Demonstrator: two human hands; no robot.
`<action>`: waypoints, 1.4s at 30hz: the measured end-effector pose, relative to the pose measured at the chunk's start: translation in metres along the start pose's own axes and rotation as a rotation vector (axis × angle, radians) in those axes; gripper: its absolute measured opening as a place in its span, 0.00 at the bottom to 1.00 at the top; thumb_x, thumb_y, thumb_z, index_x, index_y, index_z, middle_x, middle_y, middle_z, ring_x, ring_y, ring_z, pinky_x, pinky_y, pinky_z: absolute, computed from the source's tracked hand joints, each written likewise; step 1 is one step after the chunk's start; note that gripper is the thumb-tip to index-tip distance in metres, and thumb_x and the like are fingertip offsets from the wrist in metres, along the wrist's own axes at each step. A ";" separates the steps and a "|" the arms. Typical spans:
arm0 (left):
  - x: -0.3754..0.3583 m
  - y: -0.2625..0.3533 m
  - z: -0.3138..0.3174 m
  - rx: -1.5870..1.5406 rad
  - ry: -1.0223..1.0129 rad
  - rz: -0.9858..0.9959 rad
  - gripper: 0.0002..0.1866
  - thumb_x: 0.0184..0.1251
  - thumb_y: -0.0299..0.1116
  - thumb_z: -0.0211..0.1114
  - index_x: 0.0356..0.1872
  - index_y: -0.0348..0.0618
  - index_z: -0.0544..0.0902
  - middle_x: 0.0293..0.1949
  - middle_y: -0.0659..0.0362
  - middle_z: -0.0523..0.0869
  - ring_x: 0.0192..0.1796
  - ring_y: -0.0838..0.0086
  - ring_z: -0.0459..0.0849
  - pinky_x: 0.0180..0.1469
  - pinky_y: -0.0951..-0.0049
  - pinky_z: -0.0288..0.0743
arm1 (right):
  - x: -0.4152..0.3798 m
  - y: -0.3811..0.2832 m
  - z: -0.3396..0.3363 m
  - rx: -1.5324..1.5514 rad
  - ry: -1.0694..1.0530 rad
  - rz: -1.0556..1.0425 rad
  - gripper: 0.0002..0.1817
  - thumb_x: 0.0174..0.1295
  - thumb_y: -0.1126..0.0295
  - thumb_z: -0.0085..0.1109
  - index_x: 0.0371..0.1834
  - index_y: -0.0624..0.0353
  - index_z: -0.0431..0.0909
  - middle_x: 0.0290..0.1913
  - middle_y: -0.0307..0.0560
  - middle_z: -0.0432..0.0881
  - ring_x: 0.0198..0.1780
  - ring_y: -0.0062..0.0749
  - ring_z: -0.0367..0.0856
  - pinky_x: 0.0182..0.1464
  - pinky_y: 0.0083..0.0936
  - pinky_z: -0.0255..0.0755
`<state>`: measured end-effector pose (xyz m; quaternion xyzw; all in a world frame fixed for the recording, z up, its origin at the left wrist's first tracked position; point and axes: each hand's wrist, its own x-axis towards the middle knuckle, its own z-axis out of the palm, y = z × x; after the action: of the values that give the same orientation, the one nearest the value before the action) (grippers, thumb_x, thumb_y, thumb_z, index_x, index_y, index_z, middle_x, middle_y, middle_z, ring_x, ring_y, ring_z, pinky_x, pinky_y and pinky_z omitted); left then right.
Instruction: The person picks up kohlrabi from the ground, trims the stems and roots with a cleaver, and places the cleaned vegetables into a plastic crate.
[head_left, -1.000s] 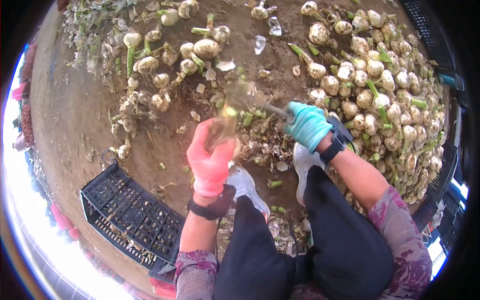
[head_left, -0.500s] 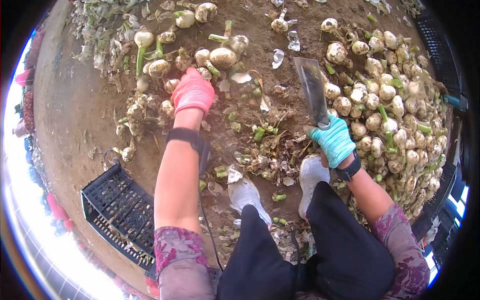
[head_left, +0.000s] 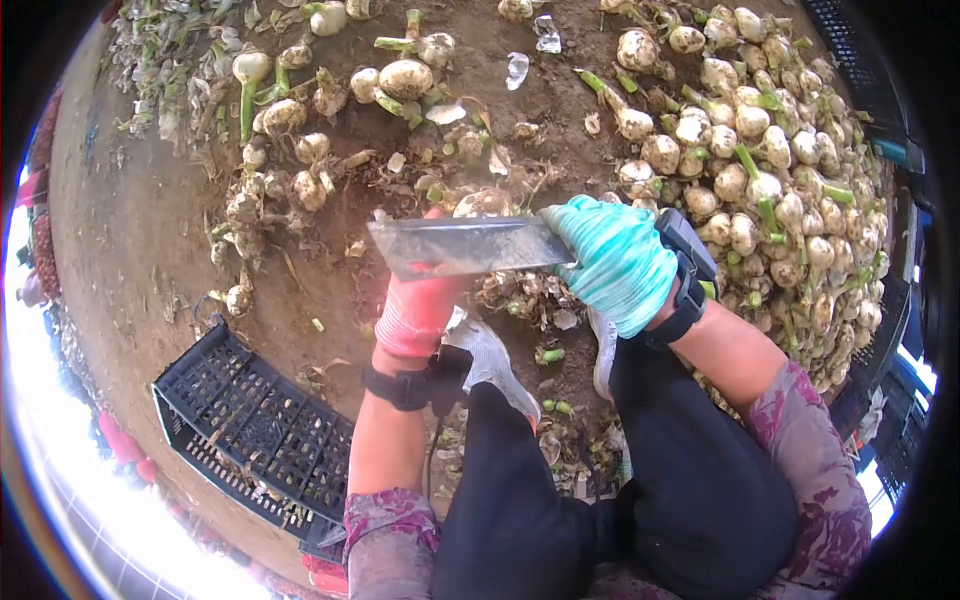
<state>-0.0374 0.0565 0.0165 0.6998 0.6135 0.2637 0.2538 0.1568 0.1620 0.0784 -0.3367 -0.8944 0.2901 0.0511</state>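
My right hand (head_left: 618,262), in a teal glove, is closed around the handle of a broad-bladed knife (head_left: 470,247). The blade points left and lies across my view in front of my left hand (head_left: 420,312), which wears a pink glove. Just above the blade's upper edge shows a pale, soil-marked garlic bulb (head_left: 484,203) at my left fingers. Most of those fingers are hidden by the blade, but their grip appears closed on the bulb. Both hands are over the ground in front of my shoes.
A large heap of garlic bulbs (head_left: 770,215) covers the right side. Loose bulbs with stems (head_left: 405,78) lie at upper left. Dry skins and cut stems litter the soil between my shoes (head_left: 490,365). A black plastic crate (head_left: 255,420) sits at lower left.
My left hand has drawn back from the loose bulbs toward my body, bringing a garlic bulb. My right hand has swung the knife from pointing forward to lying crosswise near it.
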 end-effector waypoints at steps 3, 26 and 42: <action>-0.011 0.032 0.001 -1.029 0.274 -0.350 0.26 0.52 0.29 0.62 0.53 0.40 0.65 0.42 0.57 0.79 0.46 0.71 0.77 0.51 0.70 0.71 | -0.007 -0.013 -0.004 -0.006 -0.009 -0.090 0.17 0.36 0.74 0.58 0.35 0.60 0.74 0.27 0.49 0.74 0.30 0.43 0.75 0.32 0.33 0.68; 0.011 0.057 0.013 -1.218 0.325 -0.664 0.38 0.42 0.38 0.72 0.55 0.39 0.62 0.45 0.58 0.72 0.46 0.72 0.74 0.45 0.78 0.70 | 0.005 -0.006 0.020 1.047 -0.025 0.495 0.14 0.48 0.68 0.64 0.36 0.62 0.76 0.25 0.37 0.79 0.24 0.15 0.72 0.26 0.18 0.68; 0.004 0.041 -0.015 -0.622 0.505 -0.585 0.09 0.52 0.25 0.60 0.35 0.34 0.77 0.29 0.60 0.80 0.31 0.82 0.75 0.33 0.81 0.69 | 0.009 0.041 0.046 0.044 -0.041 0.290 0.13 0.43 0.64 0.62 0.27 0.60 0.75 0.20 0.52 0.77 0.25 0.44 0.77 0.28 0.29 0.71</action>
<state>-0.0173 0.0556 0.0552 0.3037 0.7187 0.5134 0.3574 0.1601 0.1707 0.0164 -0.4551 -0.8307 0.3206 -0.0021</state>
